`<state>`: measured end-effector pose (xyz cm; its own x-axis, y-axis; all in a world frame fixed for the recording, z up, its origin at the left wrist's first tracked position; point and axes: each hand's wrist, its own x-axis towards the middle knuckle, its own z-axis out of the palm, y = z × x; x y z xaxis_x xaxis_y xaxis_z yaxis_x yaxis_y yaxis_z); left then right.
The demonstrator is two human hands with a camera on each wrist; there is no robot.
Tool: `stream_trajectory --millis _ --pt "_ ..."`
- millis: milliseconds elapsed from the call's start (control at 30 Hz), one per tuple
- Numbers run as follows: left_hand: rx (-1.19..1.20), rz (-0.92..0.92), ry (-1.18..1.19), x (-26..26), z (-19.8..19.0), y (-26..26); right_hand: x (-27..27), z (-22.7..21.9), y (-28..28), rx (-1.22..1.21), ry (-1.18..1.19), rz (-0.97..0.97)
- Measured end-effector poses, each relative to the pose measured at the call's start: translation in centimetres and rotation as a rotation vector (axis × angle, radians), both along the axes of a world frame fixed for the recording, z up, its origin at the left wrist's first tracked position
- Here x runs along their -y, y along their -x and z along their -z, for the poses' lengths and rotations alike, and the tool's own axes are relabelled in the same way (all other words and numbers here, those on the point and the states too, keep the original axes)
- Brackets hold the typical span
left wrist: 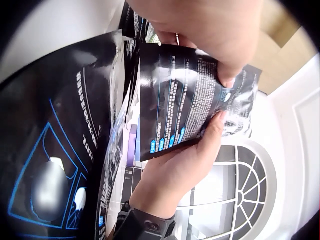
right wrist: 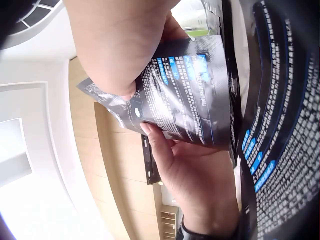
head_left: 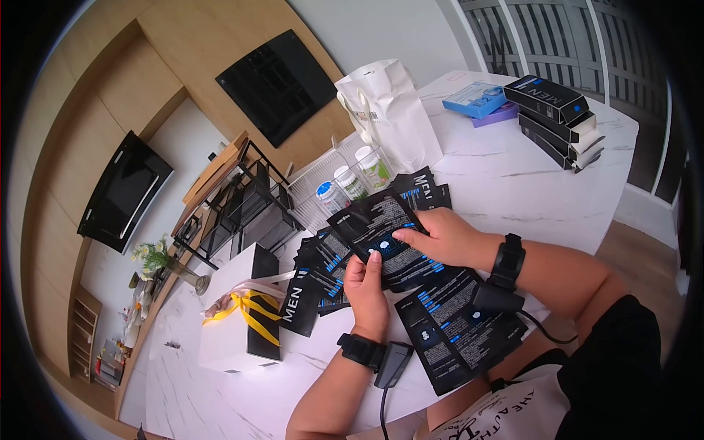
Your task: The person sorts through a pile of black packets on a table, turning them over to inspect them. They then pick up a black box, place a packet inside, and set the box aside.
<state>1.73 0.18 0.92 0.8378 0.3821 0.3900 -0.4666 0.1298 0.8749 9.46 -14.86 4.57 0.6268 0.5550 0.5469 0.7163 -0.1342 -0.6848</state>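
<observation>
A flat black foil pouch (head_left: pixel 378 220) with small white print and blue labels is held up between both hands over the table. The left hand (head_left: pixel 367 297) pinches its lower left edge, thumb on the printed face. From the right, the right hand (head_left: pixel 447 238) grips the other side, its thumb also lying across the print. In the left wrist view the pouch (left wrist: pixel 170 100) shows slightly bent between the two thumbs; most of the fingers are hidden behind it. Similar pouches (head_left: pixel 469 334) lie fanned at the table's near edge, and more pouches (head_left: pixel 312 282) spread beyond the left hand.
A white and black box (head_left: pixel 235 323) with a yellow ribbon (head_left: pixel 257 315) stands at left. Behind the hands are a clear rack (head_left: pixel 308 191) with several bottles and a white paper bag (head_left: pixel 392 117). Stacked black boxes (head_left: pixel 554 117) and a blue box (head_left: pixel 475 99) sit at the far right.
</observation>
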Motion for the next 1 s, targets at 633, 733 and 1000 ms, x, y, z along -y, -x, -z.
stream_trajectory --millis 633,733,1000 --pt "-0.015 0.038 -0.027 -0.6 0.5 -0.4 -0.3 0.5 0.2 -0.042 -0.062 -0.103" --pt "-0.018 0.021 -0.027 0.0 0.1 0.0 -0.6 1.2 -1.1 -0.002 -0.084 0.01" --pt "-0.091 0.0 -0.04 -0.4 0.2 0.0 -0.2 0.6 0.3 0.128 -0.058 -0.172"
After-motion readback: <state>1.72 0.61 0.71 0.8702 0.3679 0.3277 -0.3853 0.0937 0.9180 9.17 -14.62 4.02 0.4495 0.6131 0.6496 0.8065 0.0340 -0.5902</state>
